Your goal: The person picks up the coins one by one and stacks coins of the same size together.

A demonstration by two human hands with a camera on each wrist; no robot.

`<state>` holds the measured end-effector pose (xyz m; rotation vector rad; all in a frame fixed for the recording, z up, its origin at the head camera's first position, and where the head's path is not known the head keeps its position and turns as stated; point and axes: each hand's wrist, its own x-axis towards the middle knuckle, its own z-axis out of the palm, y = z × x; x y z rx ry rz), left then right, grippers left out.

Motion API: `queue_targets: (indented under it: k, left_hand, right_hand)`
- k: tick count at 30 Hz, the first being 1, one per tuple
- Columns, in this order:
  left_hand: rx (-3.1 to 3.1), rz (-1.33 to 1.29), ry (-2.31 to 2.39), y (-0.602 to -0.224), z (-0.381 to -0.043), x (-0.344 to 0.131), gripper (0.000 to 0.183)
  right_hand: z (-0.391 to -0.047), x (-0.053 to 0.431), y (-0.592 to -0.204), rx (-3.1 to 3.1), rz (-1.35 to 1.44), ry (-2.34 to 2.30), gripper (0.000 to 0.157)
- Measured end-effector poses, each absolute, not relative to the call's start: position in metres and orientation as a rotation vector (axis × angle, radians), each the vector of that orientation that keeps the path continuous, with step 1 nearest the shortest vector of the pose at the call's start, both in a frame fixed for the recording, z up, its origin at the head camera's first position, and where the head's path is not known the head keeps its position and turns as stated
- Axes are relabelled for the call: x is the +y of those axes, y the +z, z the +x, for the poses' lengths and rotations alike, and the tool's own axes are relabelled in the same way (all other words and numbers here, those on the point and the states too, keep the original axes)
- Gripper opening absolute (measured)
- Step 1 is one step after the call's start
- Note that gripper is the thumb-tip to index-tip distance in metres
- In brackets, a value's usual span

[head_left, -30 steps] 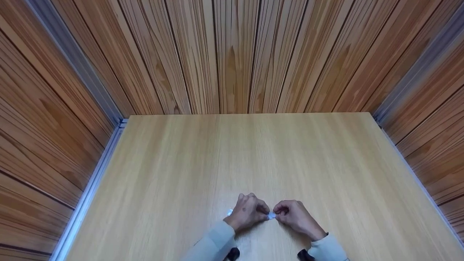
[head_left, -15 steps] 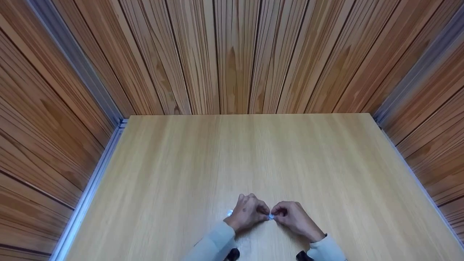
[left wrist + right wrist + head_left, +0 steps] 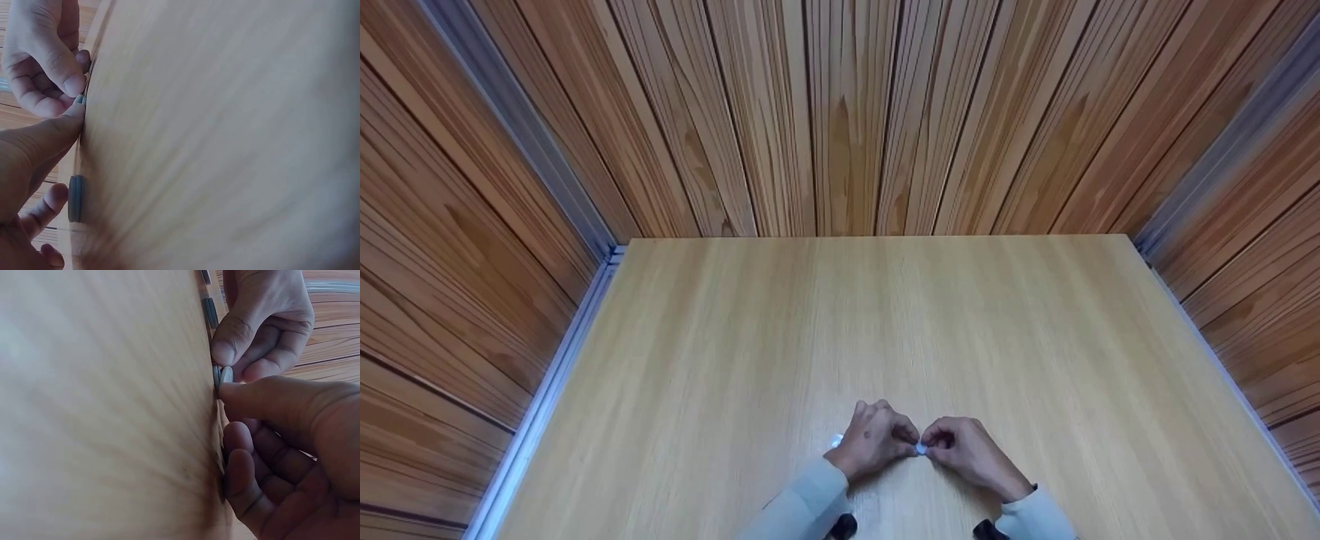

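Between my two hands is a small pale round disc [image 3: 921, 448], flat like a coin. My left hand [image 3: 874, 436] pinches it with thumb and fingertips from the left, and my right hand [image 3: 969, 451] does the same from the right. Seen from the right wrist, the pale disc [image 3: 226, 375] tilts at the fingertips, with a darker disc [image 3: 216, 378] right beside it, low over the table. In the left wrist view, most of the held disc is hidden by the fingers. Close to the left hand's other fingers, a thicker grey disc [image 3: 75, 198] shows edge-on.
A shiny whitish piece [image 3: 836, 440] lies just left of the left hand. The right wrist view shows a dark stacked disc [image 3: 210, 312] farther along the table. The wooden table [image 3: 877, 322] is bounded by plank walls [image 3: 840, 120] and metal rails [image 3: 540, 405].
Over the last second my right hand has shifted slightly left, closing the gap to the left hand around the disc. Since half a second ago almost nothing has moved.
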<state>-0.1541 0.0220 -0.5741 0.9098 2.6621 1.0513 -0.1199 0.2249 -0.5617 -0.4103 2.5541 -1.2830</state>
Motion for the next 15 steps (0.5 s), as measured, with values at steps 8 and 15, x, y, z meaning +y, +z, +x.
queue_targets:
  k: [8, 15]
  left_hand:
    - [2.622, 0.885, 1.084, -0.5743, -0.1549, 0.0211, 0.011]
    - [2.663, 0.925, 1.065, -0.5748, -0.1537, 0.0219, 0.011]
  right_hand:
    - [-0.1202, 0.2253, -0.5626, 2.551, -0.44, -1.294, 0.01]
    - [-0.1215, 0.2256, -0.5629, 2.566, -0.464, -1.27, 0.011]
